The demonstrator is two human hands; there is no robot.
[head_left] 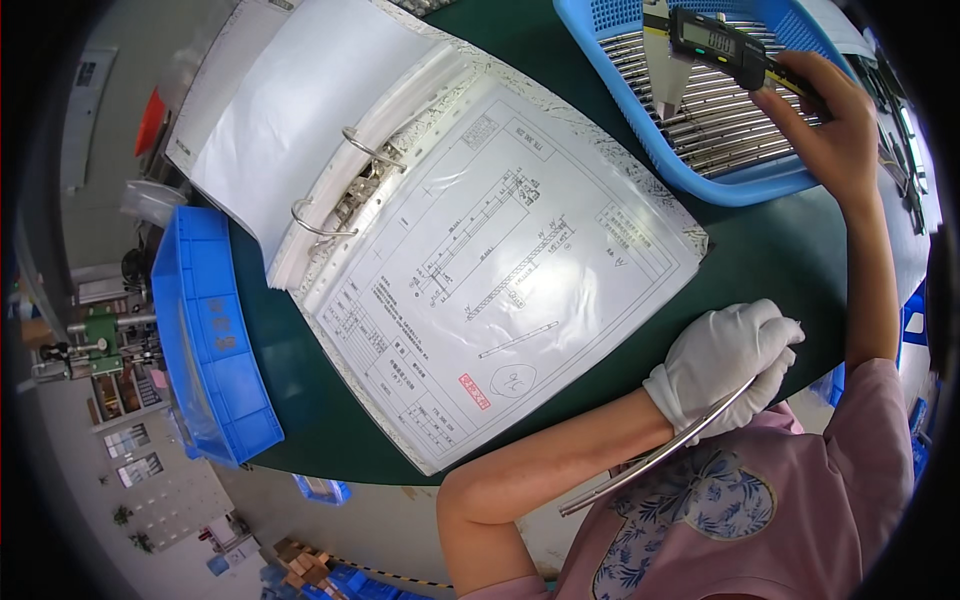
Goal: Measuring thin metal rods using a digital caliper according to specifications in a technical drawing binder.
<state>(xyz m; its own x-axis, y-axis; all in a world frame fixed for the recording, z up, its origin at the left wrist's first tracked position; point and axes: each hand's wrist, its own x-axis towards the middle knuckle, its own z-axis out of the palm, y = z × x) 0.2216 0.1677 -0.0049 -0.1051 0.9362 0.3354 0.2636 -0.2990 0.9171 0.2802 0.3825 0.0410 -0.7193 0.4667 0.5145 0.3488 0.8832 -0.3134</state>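
Note:
My left hand (725, 360), in a white glove, is closed around a slim shiny metal rod (655, 460). The rod slants down and left past my forearm, in front of my shirt. Bare and raised at the upper right, my right hand (825, 120) grips a digital caliper (720, 45) with a small display. The caliper's jaws hang over a blue plastic basket (735, 190), apart from the rod in my left hand. Many similar metal rods (725, 120) lie side by side in that basket.
An open ring binder (375, 190) with a technical drawing (500, 270) in a clear sleeve covers much of the green table (780, 235). A blue plastic bin (210, 340) stands at the table's left edge. Beyond it is a green machine (100, 335).

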